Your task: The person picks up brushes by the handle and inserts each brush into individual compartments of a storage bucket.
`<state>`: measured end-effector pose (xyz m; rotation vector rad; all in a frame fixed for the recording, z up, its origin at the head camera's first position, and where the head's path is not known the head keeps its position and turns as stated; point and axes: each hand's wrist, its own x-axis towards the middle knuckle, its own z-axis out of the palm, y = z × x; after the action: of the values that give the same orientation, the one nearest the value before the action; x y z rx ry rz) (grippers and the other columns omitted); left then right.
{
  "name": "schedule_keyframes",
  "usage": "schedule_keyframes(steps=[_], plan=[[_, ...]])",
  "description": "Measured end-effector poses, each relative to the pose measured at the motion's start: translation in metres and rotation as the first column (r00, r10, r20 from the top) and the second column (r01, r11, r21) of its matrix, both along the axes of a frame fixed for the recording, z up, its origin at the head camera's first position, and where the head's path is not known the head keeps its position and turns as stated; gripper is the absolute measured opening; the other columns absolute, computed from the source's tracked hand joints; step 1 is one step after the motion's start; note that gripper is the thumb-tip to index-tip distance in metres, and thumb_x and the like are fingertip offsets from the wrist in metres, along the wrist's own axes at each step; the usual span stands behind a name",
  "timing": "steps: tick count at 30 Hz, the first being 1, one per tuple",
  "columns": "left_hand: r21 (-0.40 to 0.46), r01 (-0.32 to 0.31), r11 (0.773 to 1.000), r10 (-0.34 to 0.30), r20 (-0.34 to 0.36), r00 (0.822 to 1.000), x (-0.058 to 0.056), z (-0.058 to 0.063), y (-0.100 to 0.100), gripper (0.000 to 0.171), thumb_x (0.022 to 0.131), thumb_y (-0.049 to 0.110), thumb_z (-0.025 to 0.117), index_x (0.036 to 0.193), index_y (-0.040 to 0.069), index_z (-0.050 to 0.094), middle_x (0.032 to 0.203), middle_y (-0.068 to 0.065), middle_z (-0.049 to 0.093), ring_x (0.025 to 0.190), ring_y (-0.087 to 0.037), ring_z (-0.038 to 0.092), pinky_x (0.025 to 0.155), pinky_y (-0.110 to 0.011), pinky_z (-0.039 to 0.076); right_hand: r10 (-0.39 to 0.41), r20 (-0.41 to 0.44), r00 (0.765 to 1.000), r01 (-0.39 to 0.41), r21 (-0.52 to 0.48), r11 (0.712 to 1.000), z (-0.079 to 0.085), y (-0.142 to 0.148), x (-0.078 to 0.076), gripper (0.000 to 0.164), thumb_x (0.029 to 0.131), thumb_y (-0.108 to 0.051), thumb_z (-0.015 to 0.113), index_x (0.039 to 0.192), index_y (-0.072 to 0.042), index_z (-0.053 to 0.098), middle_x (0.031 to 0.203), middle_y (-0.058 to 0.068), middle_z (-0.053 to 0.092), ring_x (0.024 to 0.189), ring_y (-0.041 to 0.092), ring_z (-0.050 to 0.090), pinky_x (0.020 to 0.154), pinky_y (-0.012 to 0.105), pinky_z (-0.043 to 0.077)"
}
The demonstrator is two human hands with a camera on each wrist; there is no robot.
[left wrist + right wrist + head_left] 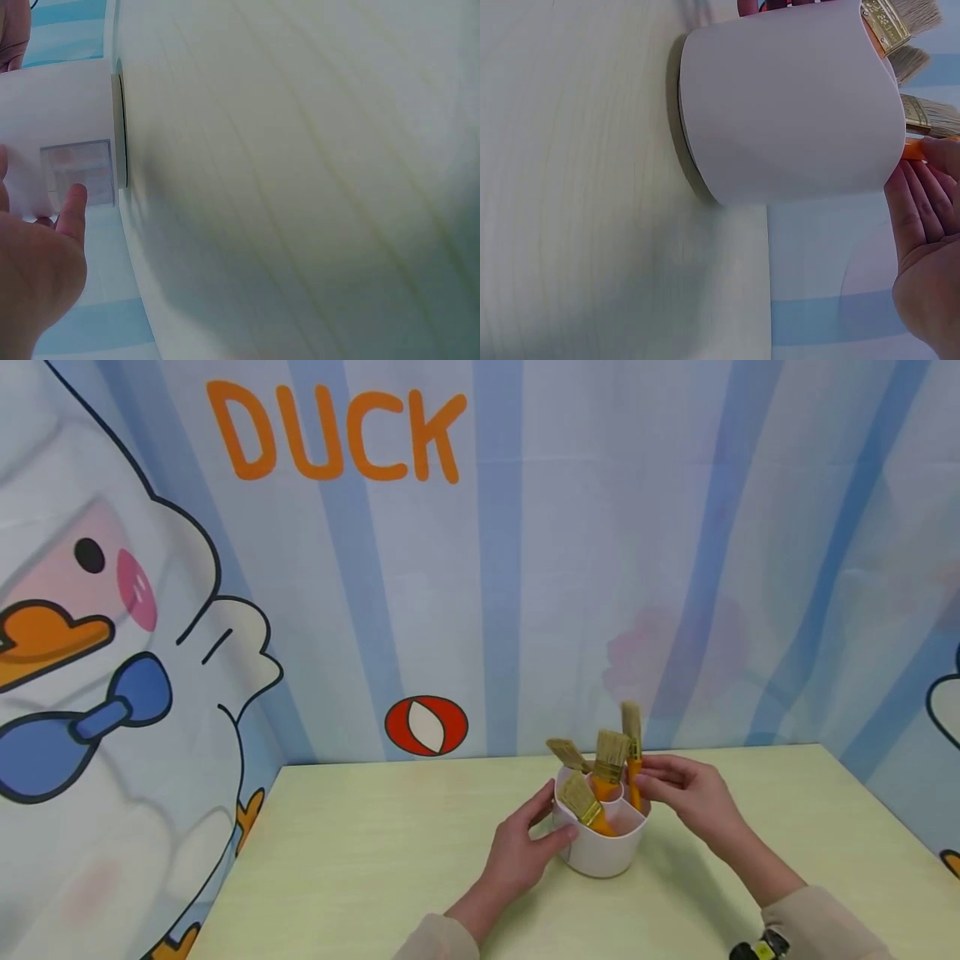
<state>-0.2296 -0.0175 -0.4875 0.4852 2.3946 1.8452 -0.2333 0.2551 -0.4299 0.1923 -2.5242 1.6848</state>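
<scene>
A white round brush holder with inner compartments stands on the table. Several flat paintbrushes sit in it bristles up, among them a middle paintbrush and a front one leaning left. My left hand grips the holder's left side, thumb in front. In the left wrist view, a fingertip lies on a clear rectangular patch of its wall. At the right rim, my right hand pinches the orange handle of an upright paintbrush. The holder's wall hides the handle's lower end.
The pale yellow table runs back to a striped blue-and-white cloth backdrop with a printed duck. A dark object with a yellow-green part is by the right sleeve.
</scene>
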Motion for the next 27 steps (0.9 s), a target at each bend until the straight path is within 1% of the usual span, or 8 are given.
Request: schedule_keyframes(steps=[3, 9, 16, 18, 23, 25, 27], plan=[[0.001, 0.000, 1.000, 0.000, -0.002, 1.000, -0.0005, -0.0008, 0.0003, 0.072, 0.102, 0.031, 0.075, 0.165, 0.017, 0.043, 0.164, -0.002, 0.050, 0.146, -0.033, 0.054, 0.116, -0.053, 0.048, 0.004, -0.009, 1.000, -0.004, 0.006, 1.000, -0.0001, 0.0002, -0.0002, 0.050, 0.103, -0.020, 0.075, 0.141, 0.009, 0.063, 0.126, 0.022, 0.075, 0.099, 0.001, 0.074, 0.086, 0.021, 0.061], [0.000, -0.009, 1.000, 0.009, -0.001, 1.000, -0.0009, -0.0010, 0.0002, 0.071, 0.102, 0.031, 0.076, 0.165, 0.018, 0.044, 0.164, -0.002, 0.051, 0.145, -0.033, 0.054, 0.116, -0.052, 0.048, 0.014, -0.044, 0.999, -0.010, 0.089, 0.996, 0.0032, -0.0020, -0.0015, 0.045, 0.102, -0.020, 0.075, 0.137, 0.006, 0.067, 0.123, 0.020, 0.077, 0.099, 0.003, 0.075, 0.085, 0.019, 0.059], [0.008, -0.008, 1.000, 0.008, 0.008, 1.000, -0.0005, -0.0011, -0.0006, 0.070, 0.102, 0.030, 0.075, 0.165, 0.020, 0.044, 0.164, -0.001, 0.050, 0.146, -0.033, 0.054, 0.116, -0.052, 0.049, 0.035, -0.067, 0.997, -0.025, 0.136, 0.990, 0.0054, -0.0049, -0.0048, 0.039, 0.101, -0.017, 0.076, 0.132, 0.007, 0.070, 0.121, 0.021, 0.077, 0.098, 0.004, 0.076, 0.083, 0.018, 0.060], [0.006, -0.009, 1.000, 0.009, 0.008, 1.000, -0.0004, -0.0009, -0.0005, 0.070, 0.102, 0.030, 0.075, 0.165, 0.019, 0.044, 0.164, -0.002, 0.050, 0.146, -0.033, 0.054, 0.116, -0.052, 0.048, 0.033, -0.069, 0.997, -0.022, 0.149, 0.989, 0.0058, -0.0051, -0.0044, 0.039, 0.101, -0.017, 0.076, 0.132, 0.007, 0.071, 0.121, 0.020, 0.077, 0.100, 0.006, 0.076, 0.084, 0.019, 0.060], [0.004, -0.007, 1.000, 0.007, 0.005, 1.000, -0.0005, -0.0013, -0.0004, 0.071, 0.102, 0.030, 0.075, 0.165, 0.018, 0.044, 0.164, -0.002, 0.050, 0.146, -0.033, 0.054, 0.116, -0.052, 0.048, 0.034, -0.071, 0.997, -0.022, 0.172, 0.985, 0.0072, -0.0043, -0.0009, 0.041, 0.102, -0.020, 0.075, 0.134, 0.005, 0.070, 0.125, 0.021, 0.076, 0.107, 0.019, 0.078, 0.087, 0.025, 0.063], [0.007, -0.004, 1.000, 0.004, 0.003, 1.000, -0.0007, -0.0015, -0.0004, 0.071, 0.103, 0.030, 0.075, 0.165, 0.018, 0.044, 0.164, -0.002, 0.050, 0.146, -0.032, 0.054, 0.116, -0.052, 0.048, 0.031, -0.065, 0.997, -0.019, 0.173, 0.985, 0.0075, -0.0029, 0.0011, 0.043, 0.102, -0.022, 0.075, 0.136, 0.003, 0.070, 0.128, 0.020, 0.075, 0.110, 0.020, 0.077, 0.089, 0.028, 0.064], [0.008, -0.003, 1.000, 0.003, 0.001, 1.000, -0.0010, -0.0017, -0.0005, 0.071, 0.103, 0.030, 0.075, 0.165, 0.018, 0.044, 0.164, -0.002, 0.050, 0.146, -0.032, 0.054, 0.116, -0.052, 0.048, 0.028, -0.056, 0.998, -0.018, 0.174, 0.985, 0.0078, -0.0009, 0.0028, 0.044, 0.103, -0.024, 0.075, 0.138, 0.001, 0.070, 0.130, 0.019, 0.074, 0.110, 0.014, 0.076, 0.090, 0.030, 0.064]])
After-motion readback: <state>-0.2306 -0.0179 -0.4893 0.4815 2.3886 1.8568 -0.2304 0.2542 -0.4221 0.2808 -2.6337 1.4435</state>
